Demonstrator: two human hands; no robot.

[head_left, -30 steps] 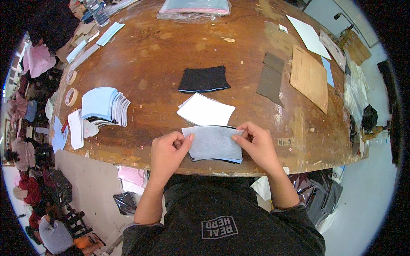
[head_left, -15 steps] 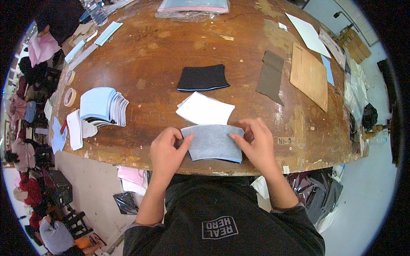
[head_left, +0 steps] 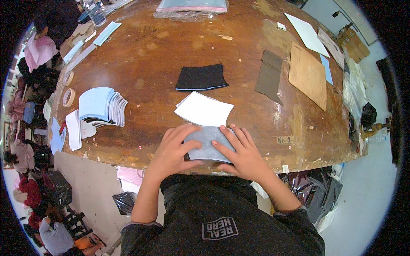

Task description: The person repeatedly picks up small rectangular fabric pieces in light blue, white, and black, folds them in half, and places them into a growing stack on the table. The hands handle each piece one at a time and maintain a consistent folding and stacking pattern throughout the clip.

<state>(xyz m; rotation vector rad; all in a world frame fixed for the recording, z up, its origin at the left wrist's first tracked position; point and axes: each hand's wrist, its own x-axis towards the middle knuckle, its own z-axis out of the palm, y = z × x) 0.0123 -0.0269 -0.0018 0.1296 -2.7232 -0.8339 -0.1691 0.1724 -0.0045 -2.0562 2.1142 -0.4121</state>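
A curved grey fabric panel (head_left: pixel 207 135) lies at the near edge of the table, on top of at least one other layer. My left hand (head_left: pixel 177 149) rests over its left end, fingers apart and thumb along the near edge. Across the right part my right hand (head_left: pixel 244 155) lies with fingers spread on the cloth. Just beyond is a small pile of white panels (head_left: pixel 205 109), its near edge by my fingertips. Farther off sits a black fabric stack (head_left: pixel 202 77) with a light blue edge below.
To the left stands a fanned stack of light blue and white panels (head_left: pixel 97 104), near tape rolls (head_left: pixel 68 97). On the right lie a brown fabric strip (head_left: pixel 269 77) and a wooden board (head_left: pixel 308 77). A plastic-wrapped pack (head_left: pixel 192 7) is at the far side.
Both hands have gone from pinching the grey panel's upper corners to lying spread over it. They have moved inward, closer together, and now cover the panel's ends.
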